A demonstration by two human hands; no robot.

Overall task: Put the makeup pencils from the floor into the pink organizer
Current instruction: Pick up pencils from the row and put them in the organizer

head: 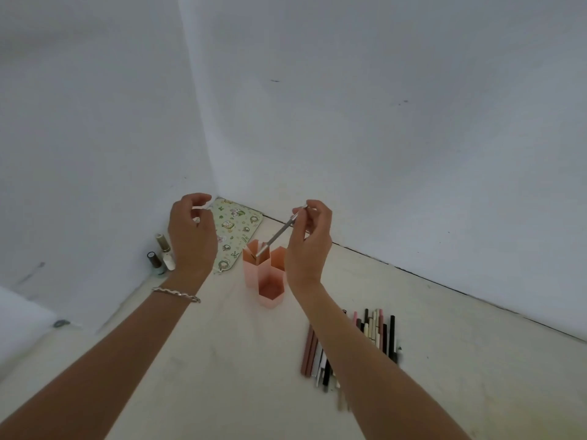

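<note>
Right forearm (365, 350) across half-hidden pencils (378, 331); right fingers (313, 217) pinching 1 pencil (279, 231), left fingers (195, 206) loose.

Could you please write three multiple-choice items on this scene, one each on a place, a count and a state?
1. Where does the row of makeup pencils lie?
A. On the floor under the right forearm
B. On the floral mat
C. Inside the organizer

2. How many hexagonal compartments does the pink organizer show?
A. One
B. Three
C. Six

3. What is the right hand doing?
A. Resting flat on the floor
B. Hanging empty
C. Pinching a silver pencil tilted over the organizer

Answers: 1 A, the pencils lie on the floor beside that arm; 2 B, three openings show; 3 C, its lower tip points at the rear-left compartment, while the left hand is open.
</note>
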